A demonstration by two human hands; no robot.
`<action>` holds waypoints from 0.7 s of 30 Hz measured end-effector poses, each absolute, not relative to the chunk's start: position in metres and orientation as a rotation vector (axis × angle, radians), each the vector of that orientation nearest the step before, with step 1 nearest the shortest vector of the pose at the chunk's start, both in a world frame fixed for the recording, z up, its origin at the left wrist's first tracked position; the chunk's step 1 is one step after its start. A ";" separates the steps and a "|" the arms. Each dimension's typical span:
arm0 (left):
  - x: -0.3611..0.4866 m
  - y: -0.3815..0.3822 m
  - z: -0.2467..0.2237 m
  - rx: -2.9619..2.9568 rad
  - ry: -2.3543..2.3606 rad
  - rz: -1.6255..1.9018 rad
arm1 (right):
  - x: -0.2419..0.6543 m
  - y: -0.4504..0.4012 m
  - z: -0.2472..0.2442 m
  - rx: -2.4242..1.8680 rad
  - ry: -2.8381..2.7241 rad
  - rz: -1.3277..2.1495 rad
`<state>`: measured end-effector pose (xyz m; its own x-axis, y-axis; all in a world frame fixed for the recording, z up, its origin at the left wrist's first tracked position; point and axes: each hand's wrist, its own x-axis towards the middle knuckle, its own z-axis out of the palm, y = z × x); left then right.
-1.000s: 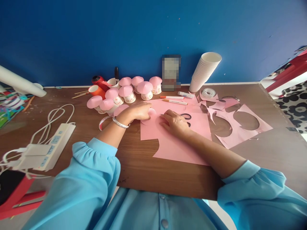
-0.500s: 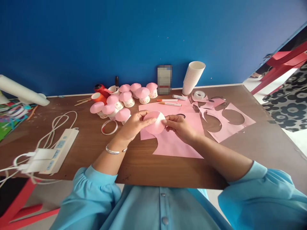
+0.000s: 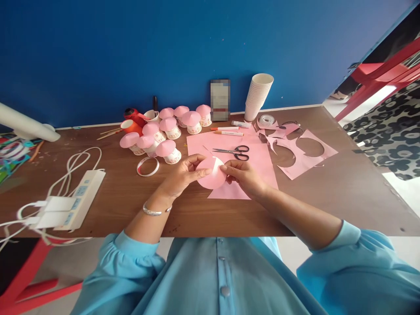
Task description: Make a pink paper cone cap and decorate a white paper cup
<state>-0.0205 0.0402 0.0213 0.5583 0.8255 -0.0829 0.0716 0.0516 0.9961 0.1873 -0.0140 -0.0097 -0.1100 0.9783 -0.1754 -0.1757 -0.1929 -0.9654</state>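
A round pink paper disc (image 3: 211, 177) is held between both hands above the near part of the table. My left hand (image 3: 183, 175) pinches its left edge, thumb on top. My right hand (image 3: 244, 175) grips its right edge between thumb and fingers. Behind the disc, black-handled scissors (image 3: 238, 152) lie on a large pink sheet (image 3: 259, 151), blades pointing left. To the left stand several small patterned cups with pink cone tops (image 3: 166, 148). Two orange-and-white markers (image 3: 231, 133) rest at the sheet's back edge.
Pink offcuts with round holes (image 3: 297, 162) and a tape roll (image 3: 266, 120) lie right. Stacked white cups (image 3: 257, 98) and a phone (image 3: 220, 100) stand by the wall. A tape ring (image 3: 147, 166) and power strip (image 3: 80, 201) with cables are left.
The view has shifted, so objects on the table appear higher. The scissors, mostly covered before, now show in full behind the disc. Both hands keep hold of the disc.
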 end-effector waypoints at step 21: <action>-0.015 0.125 -0.026 1.905 0.993 0.412 | 0.223 0.068 -0.019 -1.777 -1.827 0.578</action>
